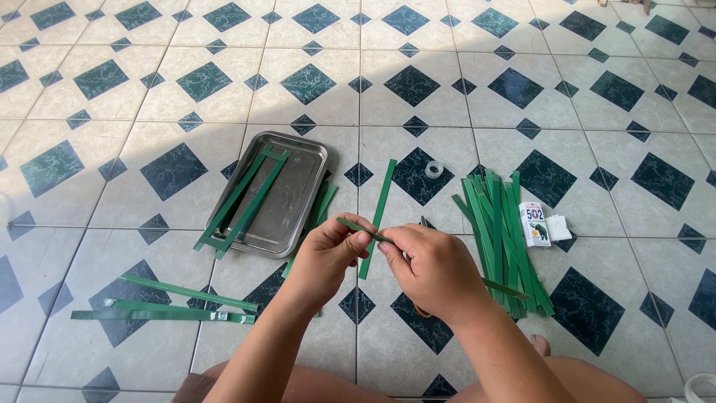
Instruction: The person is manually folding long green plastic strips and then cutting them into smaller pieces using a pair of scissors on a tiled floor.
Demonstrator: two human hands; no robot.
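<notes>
Green strips (165,306) lie flat on the tiled floor (89,186) at the far left, two or three of them, joined at their right end. Next comes a metal tray (298,201) set at a slant, with a narrow frame of green strips (246,200) resting across it and overhanging its near edge.

At the centre, both hands meet over the floor. The left hand (326,257) pinches one thin green strip (356,227) between thumb and fingertips, closed on it near its left end. The right hand (429,269) is curled shut round the same strip just beside the left; the strip's long axis runs from upper left down to the lower right, and its far end shows again past the right wrist. The hands are close together, nearly touching, so the strip sits right between them, neither hand nearer.

A single loose strip (379,213) lies on the floor just behind the hands. Further right are a small roll of clear tape (434,169), a bundle of green strips (501,235), and a small glue packet (535,224) beside a white scrap (558,227).
</notes>
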